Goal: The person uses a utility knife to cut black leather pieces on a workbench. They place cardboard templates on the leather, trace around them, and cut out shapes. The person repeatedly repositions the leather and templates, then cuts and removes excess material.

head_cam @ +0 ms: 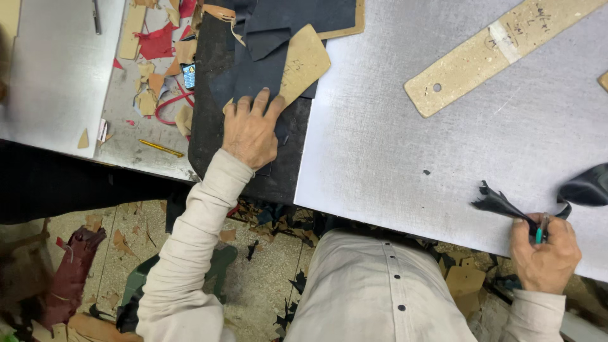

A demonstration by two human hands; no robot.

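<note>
Grey metal sheet is taking up most of my bench, with a long cardboard template lying across its far side. Dark leather is sitting on the black pad beside it, and I'm pressing my left hand flat on it, fingers spread, next to a smaller cardboard pattern. My right hand is clenching a small knife and a black leather scrap at the sheet's near edge.

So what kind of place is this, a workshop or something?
Probably a leather-cutting workshop, perhaps for shoes: the left hand presses dark leather beside a cardboard pattern, and offcuts litter the bench.
</note>
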